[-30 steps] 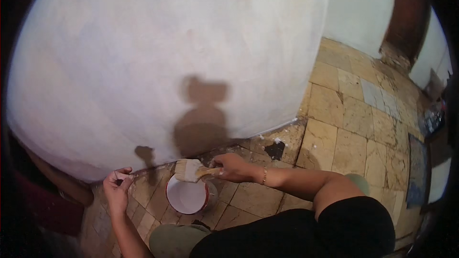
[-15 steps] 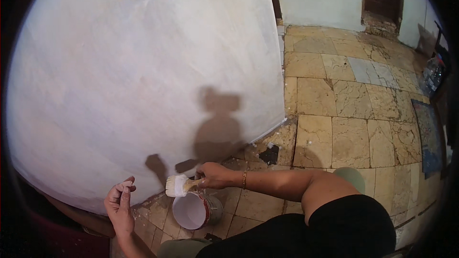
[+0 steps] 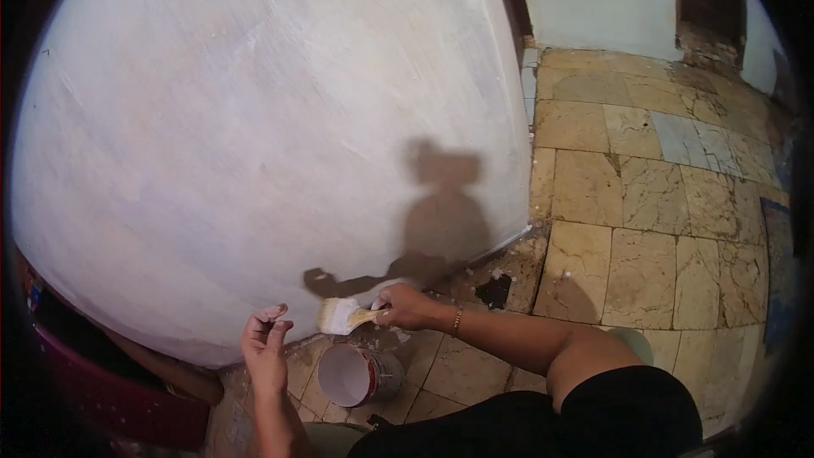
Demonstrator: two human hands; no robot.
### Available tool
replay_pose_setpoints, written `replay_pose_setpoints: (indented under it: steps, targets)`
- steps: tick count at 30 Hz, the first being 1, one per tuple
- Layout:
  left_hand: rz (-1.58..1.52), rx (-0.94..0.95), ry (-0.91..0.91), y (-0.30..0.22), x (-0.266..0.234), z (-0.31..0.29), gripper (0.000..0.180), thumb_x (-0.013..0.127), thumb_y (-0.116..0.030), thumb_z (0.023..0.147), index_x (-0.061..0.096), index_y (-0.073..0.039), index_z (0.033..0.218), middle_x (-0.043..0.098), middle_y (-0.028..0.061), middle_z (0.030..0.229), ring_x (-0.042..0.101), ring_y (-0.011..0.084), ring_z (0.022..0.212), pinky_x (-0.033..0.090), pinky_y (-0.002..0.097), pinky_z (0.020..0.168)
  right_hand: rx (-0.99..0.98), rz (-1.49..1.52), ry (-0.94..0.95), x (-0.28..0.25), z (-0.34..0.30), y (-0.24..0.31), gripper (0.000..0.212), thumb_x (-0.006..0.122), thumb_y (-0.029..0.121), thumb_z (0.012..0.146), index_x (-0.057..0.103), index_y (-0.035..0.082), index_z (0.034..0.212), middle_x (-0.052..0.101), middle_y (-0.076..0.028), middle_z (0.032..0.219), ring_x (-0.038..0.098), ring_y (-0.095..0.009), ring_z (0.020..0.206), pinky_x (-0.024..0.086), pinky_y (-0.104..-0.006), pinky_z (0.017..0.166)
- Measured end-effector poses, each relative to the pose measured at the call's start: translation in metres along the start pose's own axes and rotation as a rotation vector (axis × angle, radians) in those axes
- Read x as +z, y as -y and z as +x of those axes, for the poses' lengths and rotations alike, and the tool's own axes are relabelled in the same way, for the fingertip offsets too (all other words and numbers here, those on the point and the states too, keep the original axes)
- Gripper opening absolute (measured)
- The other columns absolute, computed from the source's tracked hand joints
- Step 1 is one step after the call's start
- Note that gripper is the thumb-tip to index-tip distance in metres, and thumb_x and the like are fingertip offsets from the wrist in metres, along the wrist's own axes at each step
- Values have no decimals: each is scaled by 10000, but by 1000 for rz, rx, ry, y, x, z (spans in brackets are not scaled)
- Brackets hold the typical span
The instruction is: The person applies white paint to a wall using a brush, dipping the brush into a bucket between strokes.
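Observation:
My right hand grips a wide paintbrush by its pale wooden handle. The bristles point left and white paint coats the brush head. Below the brush sits a paint bucket on the floor, its inside white and its outer wall smeared reddish and white. To the left, my left hand is raised near the foot of the wall, with whitish smears on the fingers. Its thumb and forefinger are curved with a gap between them, and I see nothing held there. Ahead rises a white wall with streaky, uneven brush marks.
Worn yellowish stone tiles cover the floor, with white specks and a dark broken patch near the wall's corner. A dark red piece of furniture stands at lower left. A brown doorway is at the far right.
The view has swung left, showing more of the red furniture. My right hand has lifted the paintbrush slightly away from the bucket's rim. The left hand has come nearer to the brush.

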State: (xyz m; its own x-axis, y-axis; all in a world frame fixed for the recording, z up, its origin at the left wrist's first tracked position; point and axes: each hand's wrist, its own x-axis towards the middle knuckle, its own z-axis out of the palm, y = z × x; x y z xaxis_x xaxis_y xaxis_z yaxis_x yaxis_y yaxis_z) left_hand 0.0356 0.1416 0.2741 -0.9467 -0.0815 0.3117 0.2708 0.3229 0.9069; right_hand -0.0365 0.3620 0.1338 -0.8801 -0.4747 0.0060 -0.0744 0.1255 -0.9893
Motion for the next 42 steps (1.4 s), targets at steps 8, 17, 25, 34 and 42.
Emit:
replay_pose_setpoints:
  steps: [8,17,25,34,42]
  targets:
    - [21,-190,-146,55,-5,-4,144,549,29,823,542,-19,959,580,106,1037,573,151,851,498,294,758,-107,20,-18,-7,-4,-27,261,646,203,711,647,-26,835,632,-138,698,598,-197,607,467,-350,590]
    - [63,-116,-235,76,-10,0,104,609,7,828,544,-22,753,635,91,856,569,126,759,464,257,729,-64,145,7,-13,0,-46,323,673,218,721,641,-53,893,650,-149,774,605,-184,672,472,-329,632]
    - [20,-66,-196,85,-19,-4,168,615,64,814,533,-29,701,620,46,796,567,112,762,455,251,726,-92,96,-44,-27,2,-59,333,686,231,723,651,-47,903,642,-170,769,614,-199,697,470,-335,647]
    - [180,-129,-233,36,4,-7,133,561,-27,870,545,-5,740,600,47,760,556,124,737,454,279,731,-90,123,-15,-26,8,-63,324,694,213,727,649,-48,914,636,-166,777,610,-191,695,472,-327,645]
    - [257,-94,-217,7,-7,-14,176,508,-130,919,543,-23,784,573,38,747,527,115,717,430,266,705,-89,125,38,-19,3,-56,298,701,187,748,623,-39,925,639,-109,764,576,-125,695,465,-302,627]
